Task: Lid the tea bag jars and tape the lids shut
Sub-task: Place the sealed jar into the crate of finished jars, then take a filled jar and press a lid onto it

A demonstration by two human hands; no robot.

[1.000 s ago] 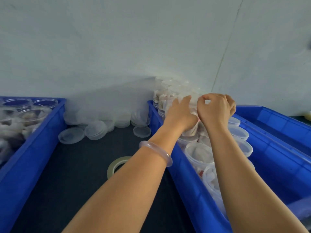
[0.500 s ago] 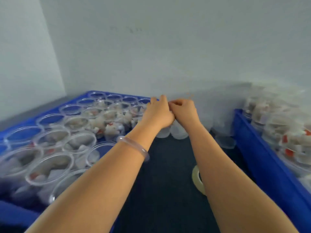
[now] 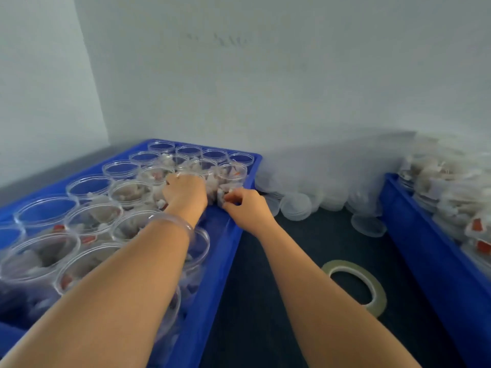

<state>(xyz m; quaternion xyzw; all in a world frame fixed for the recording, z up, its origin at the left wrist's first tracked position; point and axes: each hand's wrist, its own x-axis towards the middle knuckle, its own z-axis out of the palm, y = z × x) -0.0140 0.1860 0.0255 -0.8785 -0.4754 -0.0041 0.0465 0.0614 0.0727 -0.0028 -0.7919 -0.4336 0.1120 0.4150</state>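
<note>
Several open clear tea bag jars (image 3: 130, 192) stand in a blue bin (image 3: 225, 256) on the left. My left hand (image 3: 186, 193) reaches into that bin, palm down, and grips the top of a jar (image 3: 212, 183) near the bin's right wall. My right hand (image 3: 248, 208) comes over the bin's rim, its curled fingers pinching the same jar's near side. What lies under the fingers is hidden. A pile of clear lids (image 3: 305, 189) lies along the back wall. On the dark table at the right of my right forearm is a tape roll (image 3: 357, 285), lying flat.
A second blue bin (image 3: 430, 251) on the right holds stacked lidded jars (image 3: 451, 197). A loose lid (image 3: 368, 225) lies beside it. Grey walls close off the back and left. The dark table strip between the bins holds only the tape roll and lids.
The view swung from the right bin to the left one. Both hands moved from the right bin's jar stack, across the table, down into the left bin onto a jar.
</note>
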